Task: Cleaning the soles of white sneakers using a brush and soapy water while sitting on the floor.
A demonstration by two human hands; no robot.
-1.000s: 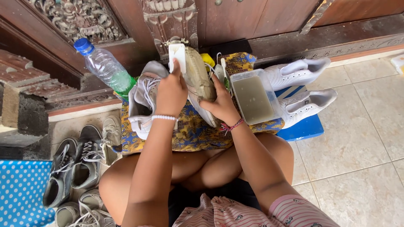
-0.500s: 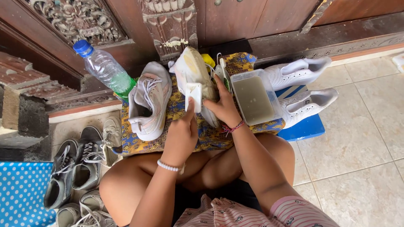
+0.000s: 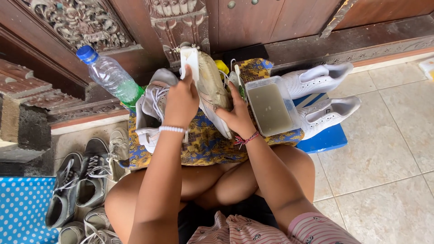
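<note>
Carved door (image 3: 271, 20) is showing dark, satiny wood. Bottle (image 3: 113, 77) and container (image 3: 271, 108) are presenting clear, glossy plastic. Patterned cloth (image 3: 203, 144) is appearing matt and woven. Floor tiles (image 3: 384, 149) are looking smooth, faintly glossy stone.
</note>
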